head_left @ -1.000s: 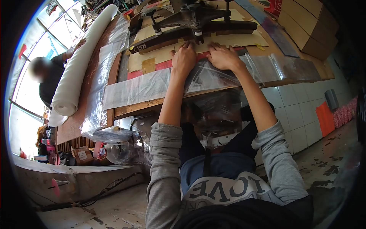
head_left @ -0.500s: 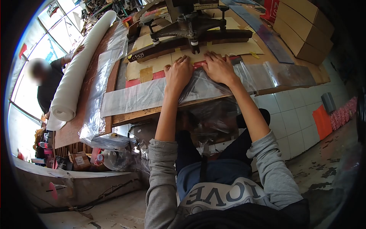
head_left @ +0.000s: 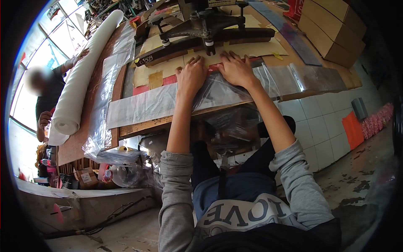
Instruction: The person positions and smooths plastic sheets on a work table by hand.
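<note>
My left hand (head_left: 192, 75) lies palm down near the front of the work table, fingers stretched forward over a clear plastic sheet (head_left: 142, 102). Beside it, my right hand (head_left: 237, 72) presses on the same sheet with its fingers spread. Both sets of fingertips reach the edge of a cream-coloured board (head_left: 172, 66) with yellow tape on it. A red strip (head_left: 169, 80) shows between board and plastic. Just beyond my fingers, the long dark bar (head_left: 181, 48) of a press machine (head_left: 206, 24) spans the board; whether it touches the board I cannot tell.
At left, a large white roll (head_left: 75, 94) lies along a brown board (head_left: 100, 77), and another person's hand (head_left: 84, 53) rests on it. Brown cardboard boxes (head_left: 329, 33) stand at the back right. More clear plastic (head_left: 111, 157) hangs over the table's left front edge.
My view has shifted slightly, moving the table a little leftward. My hands stay flat on the plastic with little change. The other person's lower hand has come up beside the roll.
</note>
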{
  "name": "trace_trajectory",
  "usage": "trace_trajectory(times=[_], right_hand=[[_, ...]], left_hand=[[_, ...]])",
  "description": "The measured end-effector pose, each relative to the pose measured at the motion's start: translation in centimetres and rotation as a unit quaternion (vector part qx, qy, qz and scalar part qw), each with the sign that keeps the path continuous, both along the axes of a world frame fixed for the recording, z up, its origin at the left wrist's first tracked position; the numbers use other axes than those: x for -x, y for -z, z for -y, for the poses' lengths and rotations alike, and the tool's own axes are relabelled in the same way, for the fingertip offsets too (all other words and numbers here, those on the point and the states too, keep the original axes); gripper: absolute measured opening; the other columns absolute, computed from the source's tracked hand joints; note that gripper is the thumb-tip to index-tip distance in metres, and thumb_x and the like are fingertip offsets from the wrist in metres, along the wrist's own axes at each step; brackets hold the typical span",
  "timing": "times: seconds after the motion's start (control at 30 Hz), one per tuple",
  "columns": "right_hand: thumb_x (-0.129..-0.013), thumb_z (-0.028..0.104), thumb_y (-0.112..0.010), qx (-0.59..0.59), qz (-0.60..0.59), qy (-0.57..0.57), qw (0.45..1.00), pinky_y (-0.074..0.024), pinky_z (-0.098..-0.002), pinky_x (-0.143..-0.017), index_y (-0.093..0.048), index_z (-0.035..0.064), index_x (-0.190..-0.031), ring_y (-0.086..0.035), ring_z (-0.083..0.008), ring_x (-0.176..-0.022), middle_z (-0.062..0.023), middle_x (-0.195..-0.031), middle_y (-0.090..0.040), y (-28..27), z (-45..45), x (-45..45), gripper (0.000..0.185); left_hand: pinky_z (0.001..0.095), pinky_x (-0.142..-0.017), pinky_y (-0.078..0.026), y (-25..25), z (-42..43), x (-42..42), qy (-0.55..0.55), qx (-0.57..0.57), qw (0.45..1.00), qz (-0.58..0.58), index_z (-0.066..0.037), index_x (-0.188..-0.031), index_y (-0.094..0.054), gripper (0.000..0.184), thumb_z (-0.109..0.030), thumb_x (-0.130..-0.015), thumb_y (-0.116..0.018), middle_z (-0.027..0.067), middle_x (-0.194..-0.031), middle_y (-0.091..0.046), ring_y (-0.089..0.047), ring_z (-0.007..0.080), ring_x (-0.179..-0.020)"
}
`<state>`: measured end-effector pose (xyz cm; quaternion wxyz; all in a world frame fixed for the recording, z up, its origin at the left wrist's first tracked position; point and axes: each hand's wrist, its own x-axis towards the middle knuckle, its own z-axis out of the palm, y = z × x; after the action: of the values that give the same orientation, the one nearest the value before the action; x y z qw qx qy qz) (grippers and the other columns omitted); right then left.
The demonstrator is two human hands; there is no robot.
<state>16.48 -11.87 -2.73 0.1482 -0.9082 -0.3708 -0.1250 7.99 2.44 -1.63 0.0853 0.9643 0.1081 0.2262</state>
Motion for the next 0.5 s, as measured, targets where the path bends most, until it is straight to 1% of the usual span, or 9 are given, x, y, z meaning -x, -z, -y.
trace_trajectory(times=[0.13,0.33,0.43,0.5], right_hand=[[-0.091,0.033,-0.040,-0.004,-0.001,0.002,1.000,-0.0208,-0.0634,-0.102,-0.047,0.0055,-0.127,-0.035,-0.0242,-0.131,-0.0067,-0.140,-0.040,0.07,-0.18,-0.16,0.046],[-0.091,0.033,-0.039,-0.006,-0.005,0.004,1.000,-0.0203,-0.0642,-0.102,-0.047,0.0054,-0.126,-0.034,-0.0243,-0.131,-0.0066,-0.140,-0.040,0.11,-0.25,-0.30,0.045],[-0.091,0.033,-0.039,-0.007,-0.006,0.005,1.000,-0.0201,-0.0640,-0.102,-0.047,0.0053,-0.127,-0.034,-0.0243,-0.131,-0.0065,-0.140,-0.039,0.11,-0.33,-0.31,0.046],[-0.091,0.033,-0.039,-0.013,-0.011,0.002,1.000,-0.0197,-0.0641,-0.102,-0.047,0.0052,-0.127,-0.034,-0.0244,-0.131,-0.0065,-0.141,-0.039,0.06,-0.33,-0.25,0.046]], left_hand=[[0.0571,-0.089,-0.038,0.23,-0.21,-0.17,0.003,-0.007,1.000,0.007,-0.014,-0.119,-0.056,0.035,-0.026,-0.088,-0.043,0.0057,-0.127,-0.054,-0.054,0.0261,-0.112],[0.0576,-0.088,-0.038,-0.12,-0.11,-0.31,0.000,-0.002,1.000,-0.016,-0.015,-0.119,-0.056,0.035,-0.026,-0.088,-0.042,0.0049,-0.128,-0.053,-0.055,0.0267,-0.111],[0.0568,-0.088,-0.038,0.26,-0.18,-0.34,-0.007,-0.005,1.000,0.005,-0.015,-0.118,-0.056,0.035,-0.025,-0.088,-0.043,0.0047,-0.128,-0.053,-0.055,0.0273,-0.110],[0.0559,-0.088,-0.038,0.18,-0.23,-0.31,-0.005,0.004,1.000,-0.004,-0.015,-0.118,-0.056,0.035,-0.025,-0.087,-0.043,0.0046,-0.127,-0.053,-0.055,0.0272,-0.110]])
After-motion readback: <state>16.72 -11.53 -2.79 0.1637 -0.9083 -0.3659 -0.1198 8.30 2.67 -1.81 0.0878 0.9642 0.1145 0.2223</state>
